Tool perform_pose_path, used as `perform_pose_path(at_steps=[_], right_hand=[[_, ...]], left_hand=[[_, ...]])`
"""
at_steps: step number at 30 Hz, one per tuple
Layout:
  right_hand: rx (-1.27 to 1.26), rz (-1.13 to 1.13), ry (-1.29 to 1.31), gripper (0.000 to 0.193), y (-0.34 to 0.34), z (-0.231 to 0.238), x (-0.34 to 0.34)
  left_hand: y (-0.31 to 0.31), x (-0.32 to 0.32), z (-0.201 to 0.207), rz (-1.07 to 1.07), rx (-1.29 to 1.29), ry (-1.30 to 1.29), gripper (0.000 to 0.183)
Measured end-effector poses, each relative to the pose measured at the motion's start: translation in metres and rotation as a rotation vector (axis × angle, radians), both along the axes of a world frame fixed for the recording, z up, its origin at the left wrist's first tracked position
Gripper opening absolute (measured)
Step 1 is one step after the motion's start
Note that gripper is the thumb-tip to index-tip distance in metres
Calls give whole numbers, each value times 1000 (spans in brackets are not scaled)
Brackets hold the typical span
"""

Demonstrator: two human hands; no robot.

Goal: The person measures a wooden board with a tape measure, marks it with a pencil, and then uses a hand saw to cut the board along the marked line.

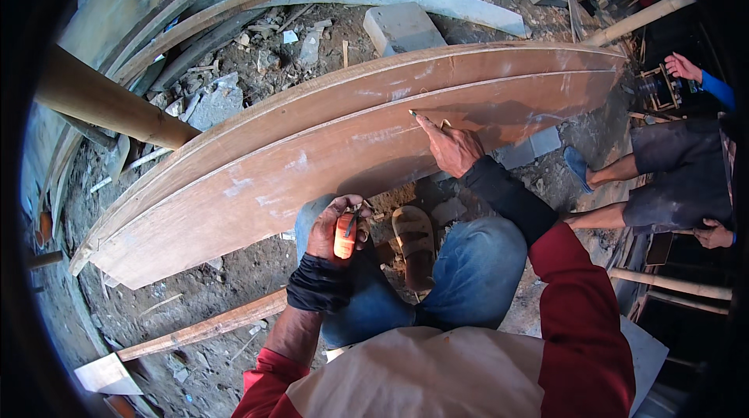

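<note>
The long curved reddish-brown wooden plank (335, 145) looks matt and smooth (pale scuffs here and there). The small orange plastic tool (345, 235) is glossy; the black cloth wristband (318, 285) is dull.

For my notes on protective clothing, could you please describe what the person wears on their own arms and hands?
Both hands are bare, without gloves. The left hand has a black fabric cuff bunched around the wrist, with a red sleeve further up near the elbow. The right hand comes out of a long black undersleeve covering the forearm, with a red sleeve over the upper arm.
</note>
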State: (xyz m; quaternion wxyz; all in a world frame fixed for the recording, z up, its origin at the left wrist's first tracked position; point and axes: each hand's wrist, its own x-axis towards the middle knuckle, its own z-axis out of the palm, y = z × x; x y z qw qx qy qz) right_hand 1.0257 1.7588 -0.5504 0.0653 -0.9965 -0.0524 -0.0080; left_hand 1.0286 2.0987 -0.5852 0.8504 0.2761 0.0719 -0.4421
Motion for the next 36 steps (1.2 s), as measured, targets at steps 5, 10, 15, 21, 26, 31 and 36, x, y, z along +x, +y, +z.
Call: perform_pose_path(at_steps=[5,10,15,21,26,31,36], right_hand=[[-25,-7,277,64,-1,0,-10],[89,35,-58,61,-3,8,-1],[12,37,34,59,-3,-3,0],[79,-27,42,57,-8,2,-11],[126,57,-98,61,-15,8,6],[3,172,167,63,-23,2,-5],[177,261,-206,70,-34,44,-17]], left_hand=[[-3,1,4,27,34,8,48],[-5,-1,6,37,81,-38,48],[-9,-3,8,37,97,-44,47],[-13,-6,11,60,106,-47,45],[-18,-10,11,71,59,-75,42],[-22,-12,20,44,127,-65,40],[-33,-33,60,-32,249,4,39]])
